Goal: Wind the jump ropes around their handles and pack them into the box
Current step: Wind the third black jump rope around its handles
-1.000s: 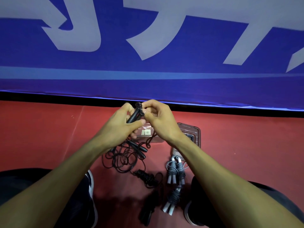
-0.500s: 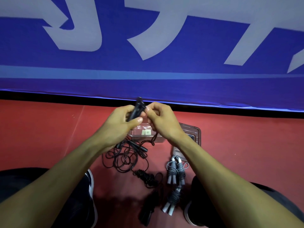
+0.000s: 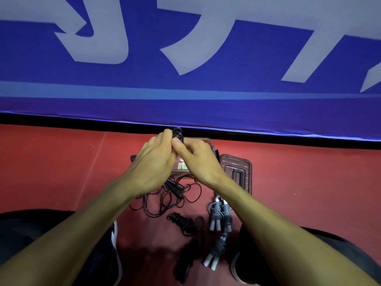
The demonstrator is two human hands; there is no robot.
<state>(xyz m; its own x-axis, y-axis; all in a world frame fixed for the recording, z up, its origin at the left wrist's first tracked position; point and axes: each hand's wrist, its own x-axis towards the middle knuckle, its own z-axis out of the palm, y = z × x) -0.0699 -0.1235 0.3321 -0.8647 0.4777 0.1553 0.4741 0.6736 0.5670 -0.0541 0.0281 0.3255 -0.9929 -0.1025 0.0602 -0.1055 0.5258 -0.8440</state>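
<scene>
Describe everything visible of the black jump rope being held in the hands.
The black jump rope is thin, dark cord with black handles, plastic or rubber by the look. Both hands hold it above the red floor: the left hand grips the handles, whose top, already ringed with cord, pokes out above the fingers and whose other end juts out at the hand's left; the right hand pinches the cord beside them. The rest hangs down into a loose tangle of loops on the floor, unwound.

both hands (image 3: 153,162) (image 3: 198,159) grip black rope handles (image 3: 177,134) above brown box (image 3: 208,143).
</scene>
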